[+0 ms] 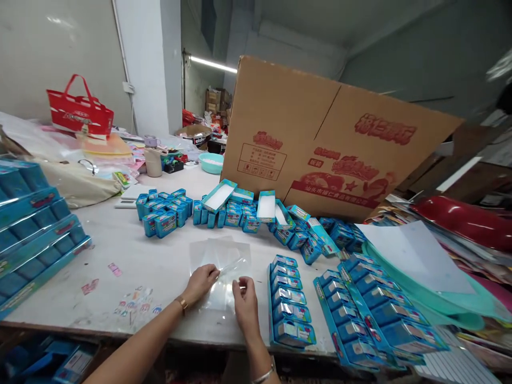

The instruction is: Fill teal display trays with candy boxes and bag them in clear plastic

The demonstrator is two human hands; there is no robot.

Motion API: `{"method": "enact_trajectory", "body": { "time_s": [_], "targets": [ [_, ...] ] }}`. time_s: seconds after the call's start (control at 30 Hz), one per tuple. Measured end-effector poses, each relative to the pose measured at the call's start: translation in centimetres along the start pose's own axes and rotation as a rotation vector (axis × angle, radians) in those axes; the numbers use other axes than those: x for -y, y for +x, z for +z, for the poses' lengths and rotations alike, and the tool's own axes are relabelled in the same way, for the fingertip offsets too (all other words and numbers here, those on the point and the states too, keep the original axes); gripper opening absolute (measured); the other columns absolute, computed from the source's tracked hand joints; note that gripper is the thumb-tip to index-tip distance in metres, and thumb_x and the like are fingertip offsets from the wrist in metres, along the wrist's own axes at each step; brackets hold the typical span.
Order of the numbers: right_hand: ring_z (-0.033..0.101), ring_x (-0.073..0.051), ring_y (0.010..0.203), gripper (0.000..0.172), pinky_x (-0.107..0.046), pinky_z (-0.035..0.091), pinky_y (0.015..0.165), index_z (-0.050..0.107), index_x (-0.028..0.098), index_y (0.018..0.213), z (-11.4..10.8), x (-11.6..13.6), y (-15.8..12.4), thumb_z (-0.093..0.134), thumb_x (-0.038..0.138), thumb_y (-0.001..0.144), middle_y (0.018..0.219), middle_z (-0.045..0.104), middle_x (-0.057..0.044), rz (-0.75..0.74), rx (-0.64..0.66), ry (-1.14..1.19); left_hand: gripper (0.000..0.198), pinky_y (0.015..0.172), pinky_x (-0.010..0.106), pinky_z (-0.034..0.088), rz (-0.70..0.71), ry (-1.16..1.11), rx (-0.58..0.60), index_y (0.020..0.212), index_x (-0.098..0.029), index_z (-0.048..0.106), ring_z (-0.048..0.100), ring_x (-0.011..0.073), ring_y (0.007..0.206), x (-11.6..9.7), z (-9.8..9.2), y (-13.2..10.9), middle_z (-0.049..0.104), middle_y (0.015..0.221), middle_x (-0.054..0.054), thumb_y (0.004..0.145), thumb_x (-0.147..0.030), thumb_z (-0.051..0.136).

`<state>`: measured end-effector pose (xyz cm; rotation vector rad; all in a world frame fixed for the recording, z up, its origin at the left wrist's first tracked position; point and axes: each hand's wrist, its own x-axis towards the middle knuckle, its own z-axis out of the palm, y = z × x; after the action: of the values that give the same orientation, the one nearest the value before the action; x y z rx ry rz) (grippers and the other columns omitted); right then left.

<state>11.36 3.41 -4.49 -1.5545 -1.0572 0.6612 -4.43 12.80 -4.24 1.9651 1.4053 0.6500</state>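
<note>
A small stack of clear plastic bags (220, 253) lies flat on the white table in front of me. My left hand (201, 284), wearing a bracelet, pinches the edge of the top bag, which is slightly creased there. My right hand (245, 301) hovers at the right side of the bags, fingers loosely bent and a little apart; nothing shows in it. Right beside it stands a blue tray of small boxes (288, 301) in one row. Two more filled trays (352, 320) stand farther right.
Loose blue boxes (166, 213) and white-lined empty trays (219, 197) lie in a band at the back, before a large cardboard carton (296, 122). Filled trays are stacked (40, 234) at left. Stickers (138, 304) lie near the front edge. A teal basin (424, 290) sits right.
</note>
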Motion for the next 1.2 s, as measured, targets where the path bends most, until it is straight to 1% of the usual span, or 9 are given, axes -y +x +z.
{"method": "enact_trajectory", "body": {
  "time_s": [0.1, 0.2, 0.33, 0.5, 0.63, 0.77, 0.93, 1.1, 1.2],
  "targets": [
    [0.067, -0.019, 0.084, 0.069, -0.030, 0.055, 0.066, 0.044, 0.015, 0.130, 1.0, 0.2, 0.8, 0.062, 0.060, 0.082, 0.124, 0.059, -0.018, 0.219, -0.117, 0.248, 0.042, 0.060, 0.029, 0.036, -0.023, -0.120, -0.025, 0.064, -0.020, 0.058, 0.057, 0.0198, 0.065, 0.4, 0.2, 0.1, 0.061, 0.062, 0.002, 0.089, -0.051, 0.044],
    [0.067, -0.019, 0.070, 0.066, -0.028, 0.051, 0.050, 0.050, 0.015, 0.123, 2.8, 1.4, 1.9, 0.064, 0.061, 0.078, 0.112, 0.065, -0.015, 0.306, 0.073, 0.330, 0.048, 0.062, 0.028, 0.041, -0.045, -0.227, -0.063, 0.066, -0.019, 0.060, 0.059, 0.0204, 0.069, 0.6, 0.8, -0.3, 0.061, 0.064, 0.001, 0.085, -0.061, 0.046],
    [0.062, -0.017, 0.064, 0.026, -0.026, 0.050, 0.055, 0.061, 0.017, 0.081, 4.0, 3.5, 2.0, 0.069, 0.041, 0.077, 0.072, 0.064, -0.002, 0.155, 0.139, 0.280, 0.056, 0.070, 0.031, 0.049, -0.082, -0.350, -0.128, 0.077, -0.017, 0.067, 0.065, 0.0246, 0.081, 1.2, -0.6, -0.2, 0.069, 0.076, 0.006, 0.078, -0.071, 0.052],
    [0.062, -0.015, 0.073, 0.015, -0.026, 0.050, 0.071, 0.063, 0.019, 0.083, -0.6, 7.6, -1.0, 0.054, 0.028, 0.091, 0.075, 0.064, 0.000, -0.183, 0.217, 0.223, 0.084, 0.107, 0.041, 0.041, -0.154, -0.461, -0.261, 0.136, -0.017, 0.052, 0.047, 0.0317, 0.136, 1.5, -6.2, 2.0, 0.050, 0.147, 0.019, 0.076, -0.075, 0.055],
    [0.063, -0.015, 0.076, 0.017, -0.025, 0.049, 0.071, 0.064, 0.019, 0.087, -6.1, 10.9, -3.4, 0.051, 0.027, 0.095, 0.081, 0.064, -0.002, -0.357, 0.286, 0.094, 0.077, 0.110, 0.045, 0.037, -0.168, -0.627, 0.059, 0.140, -0.023, 0.050, 0.043, 0.0310, 0.139, -0.4, -8.2, 2.0, 0.047, 0.151, 0.016, 0.080, -0.070, 0.057],
    [0.063, -0.016, 0.074, 0.019, -0.025, 0.049, 0.069, 0.063, 0.019, 0.087, -10.1, 10.5, -4.3, 0.051, 0.031, 0.096, 0.080, 0.065, -0.003, -0.358, 0.112, 0.028, 0.065, 0.083, 0.032, 0.051, -0.086, -0.872, 0.346, 0.127, -0.022, 0.062, 0.068, 0.0227, 0.094, -2.8, -7.4, -0.1, 0.072, 0.102, 0.008, 0.071, -0.051, 0.079],
    [0.047, -0.011, 0.052, 0.038, -0.021, 0.038, 0.049, 0.051, 0.020, 0.065, -13.3, 6.5, -5.6, 0.055, 0.044, 0.094, 0.055, 0.050, 0.003, -0.228, -0.250, -0.013, 0.061, 0.052, 0.024, 0.042, -0.043, -0.840, 0.051, 0.115, -0.018, 0.062, 0.056, 0.0139, 0.055, -7.1, -6.6, -2.3, 0.059, 0.063, -0.003, 0.065, -0.048, 0.082],
    [0.035, -0.009, 0.046, 0.051, -0.021, 0.029, 0.042, 0.044, 0.021, 0.059, -13.7, 4.8, -8.1, 0.048, 0.057, 0.095, 0.053, 0.041, 0.004, -0.077, -0.317, 0.196, 0.035, 0.047, 0.024, 0.036, 0.132, -0.535, -0.202, 0.088, -0.020, 0.066, 0.045, 0.0119, 0.046, -12.4, -6.3, -3.2, 0.055, 0.055, -0.004, 0.079, -0.054, 0.067],
    [0.035, -0.008, 0.043, 0.049, -0.019, 0.028, 0.038, 0.049, 0.020, 0.067, -12.0, 4.9, -8.4, 0.047, 0.063, 0.092, 0.053, 0.040, 0.006, 0.069, -0.289, 0.392, 0.027, 0.054, 0.023, 0.041, 0.265, -0.346, -0.400, 0.089, -0.022, 0.069, 0.050, 0.0126, 0.053, -12.8, -6.7, -1.6, 0.055, 0.057, -0.005, 0.084, -0.048, 0.063]
  ]
}}
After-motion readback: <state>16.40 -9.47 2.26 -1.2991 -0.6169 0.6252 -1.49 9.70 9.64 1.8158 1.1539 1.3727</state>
